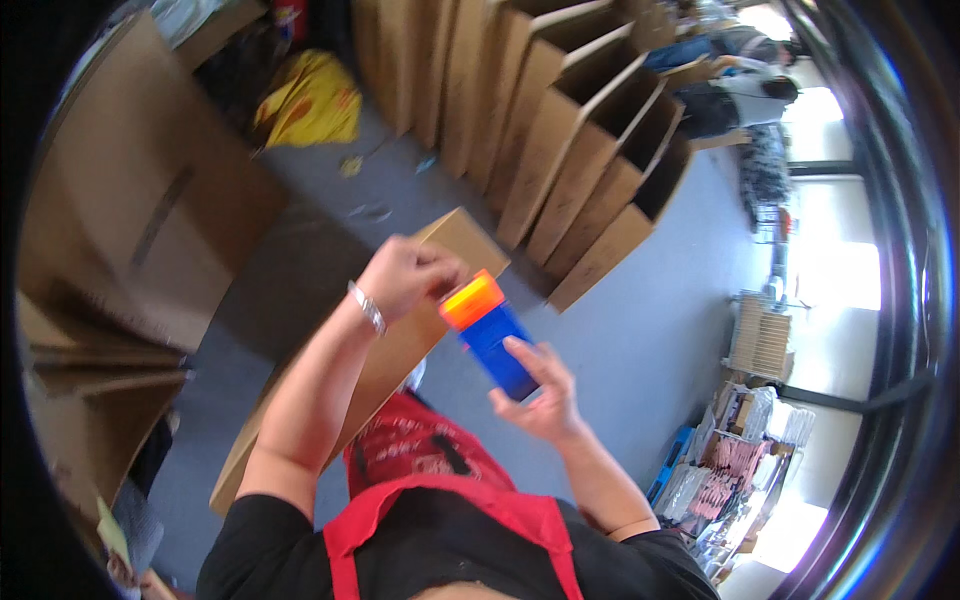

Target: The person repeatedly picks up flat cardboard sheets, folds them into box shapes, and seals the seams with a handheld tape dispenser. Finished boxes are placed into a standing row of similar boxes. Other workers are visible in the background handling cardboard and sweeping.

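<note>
Item 1: block [503, 348], blue w/ orange end [472, 301], qty 1. R hand [545, 392] is gripping blue body nr lower end, thumb & fingers closing round it; block is tilting in mid-air, approx. ctr of view.
Item 2: L hand [405, 275], closed, fingers curling in just beside orange end; can't tell if pinching anything (blurred). Bracelet [367, 307] is circling wrist.
Item 3: board [388, 362], brown, running behind L forearm; flat or box, can't tell.
Item 4: cartons [560, 170], row, standing on floor [650, 300], tops gaping.
Item 5: yellow bag [312, 105], lying upper L.
Status (est.): apparently mid-step. Done: block in hand, orange end facing L hand. Left, prob.: L hand's work at that end; no finish showing yet.
</note>
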A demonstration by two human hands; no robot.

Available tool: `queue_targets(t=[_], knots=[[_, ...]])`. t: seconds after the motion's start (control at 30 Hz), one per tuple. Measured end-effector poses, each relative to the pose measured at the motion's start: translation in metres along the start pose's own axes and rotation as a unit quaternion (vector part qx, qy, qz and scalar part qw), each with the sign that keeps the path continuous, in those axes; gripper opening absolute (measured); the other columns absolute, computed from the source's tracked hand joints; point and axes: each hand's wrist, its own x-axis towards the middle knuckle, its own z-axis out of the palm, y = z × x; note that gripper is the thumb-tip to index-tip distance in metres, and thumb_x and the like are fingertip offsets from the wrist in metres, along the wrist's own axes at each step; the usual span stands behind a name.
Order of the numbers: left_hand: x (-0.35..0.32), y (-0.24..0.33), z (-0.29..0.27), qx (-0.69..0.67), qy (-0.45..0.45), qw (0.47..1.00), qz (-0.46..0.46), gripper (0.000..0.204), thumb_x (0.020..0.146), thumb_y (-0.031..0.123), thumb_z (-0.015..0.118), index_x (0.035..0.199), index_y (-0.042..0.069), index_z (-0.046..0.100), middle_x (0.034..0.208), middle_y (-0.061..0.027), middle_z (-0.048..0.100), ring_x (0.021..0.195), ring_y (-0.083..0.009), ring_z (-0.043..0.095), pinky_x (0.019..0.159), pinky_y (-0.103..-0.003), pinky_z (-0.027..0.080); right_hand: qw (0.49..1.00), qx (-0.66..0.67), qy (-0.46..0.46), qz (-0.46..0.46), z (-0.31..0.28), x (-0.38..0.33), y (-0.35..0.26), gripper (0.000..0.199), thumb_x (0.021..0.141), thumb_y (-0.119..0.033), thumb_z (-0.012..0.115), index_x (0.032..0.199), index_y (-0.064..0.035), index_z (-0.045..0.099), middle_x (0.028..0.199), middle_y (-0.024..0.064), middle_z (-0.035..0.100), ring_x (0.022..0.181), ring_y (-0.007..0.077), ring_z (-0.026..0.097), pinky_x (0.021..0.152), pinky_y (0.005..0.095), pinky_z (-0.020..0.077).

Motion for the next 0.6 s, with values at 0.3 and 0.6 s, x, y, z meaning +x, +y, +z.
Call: queue_targets(t=[0.3,0.6], knots=[[0.02,0.004,-0.053,0.12,0.233,0.961,0.086,0.017,0.098,0.015,0.073,0.103,0.001,0.08,0.081,-0.004,0.075,0.07,-0.0103,0.058,0.067,-0.027,0.048,0.999,0.03,-0.02,0.041,0.006,0.006,0.028,0.072,0.073,-0.005,0.081,0.141,-0.0204,0.064,0.109,0.0127,0.063,0.093,0.0241,0.066,0.082,0.0343,0.0592],[0.049,-0.08,-0.061,0.12,0.065,0.989,-0.047,0.065,0.099,0.057,0.066,0.151,0.019,0.058,0.142,-0.0237,0.062,0.145,-0.0385,0.048,0.115,-0.048,0.043,0.997,0.07,-0.006,0.042,0.015,0.001,0.056,0.077,0.07,-0.002,0.081,0.143,-0.0226,0.064,0.101,0.0114,0.063,0.087,0.0241,0.066,0.077,0.0337,0.0583]])
